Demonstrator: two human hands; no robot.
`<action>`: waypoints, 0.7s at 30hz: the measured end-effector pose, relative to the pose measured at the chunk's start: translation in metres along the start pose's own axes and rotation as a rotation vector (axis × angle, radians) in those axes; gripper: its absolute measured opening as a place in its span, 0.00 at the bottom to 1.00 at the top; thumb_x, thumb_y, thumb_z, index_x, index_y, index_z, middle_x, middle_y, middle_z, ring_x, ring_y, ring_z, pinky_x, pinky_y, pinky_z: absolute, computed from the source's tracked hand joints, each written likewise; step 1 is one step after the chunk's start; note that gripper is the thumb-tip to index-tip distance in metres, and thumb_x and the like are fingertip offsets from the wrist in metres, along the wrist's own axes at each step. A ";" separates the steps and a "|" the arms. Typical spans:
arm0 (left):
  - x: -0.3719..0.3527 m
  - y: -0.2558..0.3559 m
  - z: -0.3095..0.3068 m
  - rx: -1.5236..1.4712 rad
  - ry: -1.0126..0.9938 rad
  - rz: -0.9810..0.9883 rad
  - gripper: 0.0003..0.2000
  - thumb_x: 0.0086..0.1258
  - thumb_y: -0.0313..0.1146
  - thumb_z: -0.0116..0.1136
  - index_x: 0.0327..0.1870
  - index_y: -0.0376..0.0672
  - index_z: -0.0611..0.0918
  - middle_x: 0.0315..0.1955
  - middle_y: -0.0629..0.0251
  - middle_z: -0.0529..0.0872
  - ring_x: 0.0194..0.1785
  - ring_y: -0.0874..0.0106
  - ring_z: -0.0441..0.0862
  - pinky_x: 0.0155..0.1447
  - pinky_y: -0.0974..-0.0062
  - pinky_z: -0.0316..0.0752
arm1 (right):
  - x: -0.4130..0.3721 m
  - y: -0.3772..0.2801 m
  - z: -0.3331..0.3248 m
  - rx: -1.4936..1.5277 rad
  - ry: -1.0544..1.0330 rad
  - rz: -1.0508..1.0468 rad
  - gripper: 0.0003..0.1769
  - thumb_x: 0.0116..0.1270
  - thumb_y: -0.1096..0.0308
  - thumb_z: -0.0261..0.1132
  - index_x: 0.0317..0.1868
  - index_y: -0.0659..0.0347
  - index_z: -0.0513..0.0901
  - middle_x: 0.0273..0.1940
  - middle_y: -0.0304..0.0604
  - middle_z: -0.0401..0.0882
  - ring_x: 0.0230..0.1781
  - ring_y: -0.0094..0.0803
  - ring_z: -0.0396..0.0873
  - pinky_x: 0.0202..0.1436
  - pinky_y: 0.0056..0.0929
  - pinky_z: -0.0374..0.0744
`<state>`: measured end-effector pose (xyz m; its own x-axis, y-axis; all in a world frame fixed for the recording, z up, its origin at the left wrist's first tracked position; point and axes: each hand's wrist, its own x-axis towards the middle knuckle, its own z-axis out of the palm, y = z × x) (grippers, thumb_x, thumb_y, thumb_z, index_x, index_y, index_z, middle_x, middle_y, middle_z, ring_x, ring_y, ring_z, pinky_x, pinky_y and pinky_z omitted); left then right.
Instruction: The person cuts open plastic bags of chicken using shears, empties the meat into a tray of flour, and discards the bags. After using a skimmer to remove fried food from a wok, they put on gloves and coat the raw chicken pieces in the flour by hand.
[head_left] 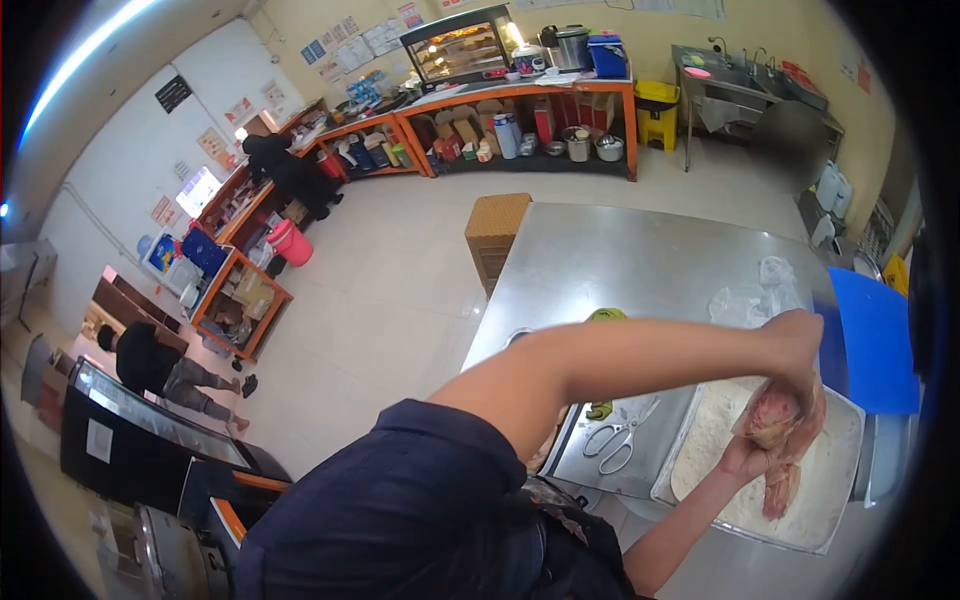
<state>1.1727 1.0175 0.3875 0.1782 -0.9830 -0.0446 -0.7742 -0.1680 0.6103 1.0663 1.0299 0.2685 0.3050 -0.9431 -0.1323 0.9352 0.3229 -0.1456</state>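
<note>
My left hand [798,350] reaches across from above, its fingers curled down onto a piece of raw meat [773,412]. From below, my right hand [745,460] grips the lower side of the same meat. More of the meat hangs down at the right, low over a metal tray [844,497] of white flour-like powder [708,440]. Beside the tray, scissors [614,444] with white handles lie on the steel table [620,255]. A green item [600,410] is partly hidden by my left forearm.
Clear plastic bags [770,290] lie beyond my left hand, near a blue board [875,340]. A woven stool [497,225] touches the table's far side. One person [285,170] stands by the counters; another [160,365] is at the left. A blurred dark shape [790,145] is near the sink.
</note>
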 end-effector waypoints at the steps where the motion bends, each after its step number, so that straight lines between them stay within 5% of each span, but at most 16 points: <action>1: -0.009 -0.007 0.013 -0.190 0.172 0.007 0.39 0.34 0.47 0.76 0.47 0.29 0.75 0.41 0.47 0.83 0.46 0.57 0.83 0.47 0.67 0.78 | 0.007 -0.002 -0.012 -0.048 0.026 -0.028 0.32 0.68 0.63 0.59 0.69 0.61 0.60 0.69 0.47 0.60 0.70 0.42 0.59 0.75 0.44 0.59; 3: -0.019 -0.010 0.046 -0.584 0.463 0.036 0.32 0.41 0.38 0.72 0.45 0.30 0.68 0.36 0.41 0.81 0.42 0.48 0.81 0.47 0.60 0.77 | 0.040 -0.007 -0.054 -0.014 -0.073 -0.027 0.32 0.68 0.63 0.59 0.70 0.62 0.59 0.69 0.48 0.60 0.70 0.41 0.59 0.74 0.45 0.59; 7: -0.005 0.000 0.066 -0.462 0.696 0.155 0.20 0.54 0.29 0.63 0.44 0.30 0.70 0.33 0.42 0.81 0.41 0.46 0.81 0.44 0.58 0.76 | 0.059 -0.006 -0.068 0.247 -0.315 0.081 0.33 0.66 0.66 0.61 0.69 0.64 0.61 0.70 0.47 0.59 0.71 0.39 0.58 0.74 0.45 0.58; 13: 0.042 0.010 0.085 -0.300 0.588 0.211 0.13 0.52 0.28 0.64 0.34 0.33 0.74 0.27 0.52 0.82 0.32 0.56 0.82 0.38 0.63 0.76 | 0.069 0.005 -0.076 0.356 -0.491 0.035 0.33 0.65 0.65 0.62 0.69 0.57 0.62 0.70 0.39 0.59 0.72 0.34 0.55 0.75 0.38 0.54; 18: 0.074 0.016 0.101 0.178 0.578 0.431 0.07 0.48 0.31 0.66 0.26 0.40 0.81 0.25 0.57 0.83 0.32 0.61 0.82 0.35 0.64 0.76 | 0.050 -0.009 -0.055 0.279 -0.358 0.020 0.31 0.61 0.66 0.65 0.65 0.58 0.67 0.68 0.40 0.63 0.70 0.33 0.59 0.73 0.41 0.57; 21: 0.038 0.034 0.068 0.516 0.392 0.529 0.03 0.47 0.32 0.64 0.23 0.46 0.84 0.23 0.60 0.84 0.30 0.64 0.84 0.33 0.65 0.77 | 0.064 -0.018 -0.063 0.247 -0.352 0.041 0.29 0.64 0.63 0.62 0.65 0.58 0.67 0.67 0.40 0.65 0.69 0.33 0.60 0.72 0.42 0.59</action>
<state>1.1116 0.9695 0.3524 -0.1627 -0.8606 0.4827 -0.9789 0.2021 0.0304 1.0576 0.9688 0.2012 0.3456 -0.9132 0.2161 0.9230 0.3723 0.0975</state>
